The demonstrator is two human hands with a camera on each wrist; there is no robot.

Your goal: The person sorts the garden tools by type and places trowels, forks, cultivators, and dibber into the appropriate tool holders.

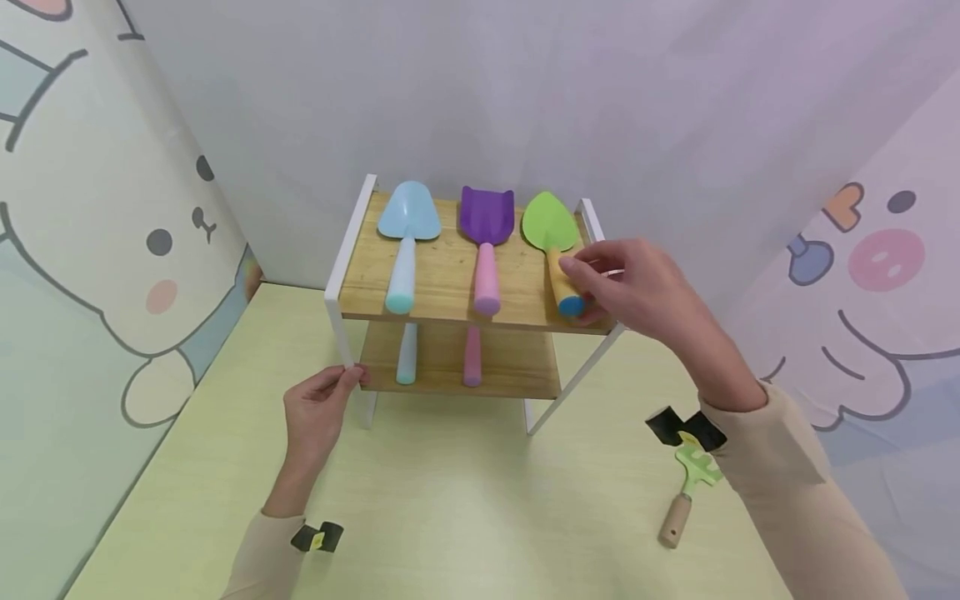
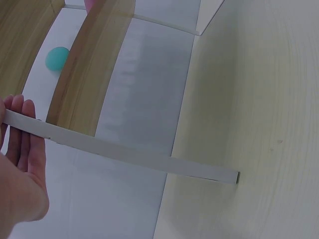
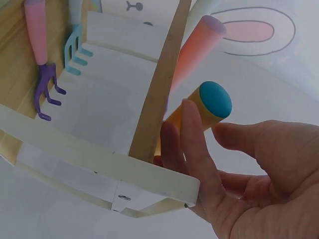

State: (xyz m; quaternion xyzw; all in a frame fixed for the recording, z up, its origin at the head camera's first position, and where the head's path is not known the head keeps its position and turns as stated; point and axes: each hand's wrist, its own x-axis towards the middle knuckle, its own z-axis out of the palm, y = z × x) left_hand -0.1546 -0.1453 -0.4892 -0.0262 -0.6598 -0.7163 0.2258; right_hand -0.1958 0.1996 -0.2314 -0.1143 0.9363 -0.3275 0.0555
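My right hand (image 1: 645, 292) pinches the orange-yellow handle of a green trowel (image 1: 550, 222) between thumb and fingers. This trowel lies at the right of a two-tier rack's wooden top shelf (image 1: 444, 287), its blue handle end (image 3: 215, 99) pointing toward me. Beside it lie a purple shovel (image 1: 487, 217) with a pink handle and a light blue trowel (image 1: 409, 212). At the rack's left side, my left hand (image 1: 318, 417) grips the white leg (image 2: 124, 152), its fingers behind the bar in the left wrist view.
On the lower shelf (image 1: 438, 367) lie a purple hand rake (image 3: 46, 89) with a pink handle and a light blue hand rake (image 3: 75, 47). A green hand rake (image 1: 697, 465) with a wooden handle lies on the table at right. Curtains (image 1: 480, 100) stand behind the rack.
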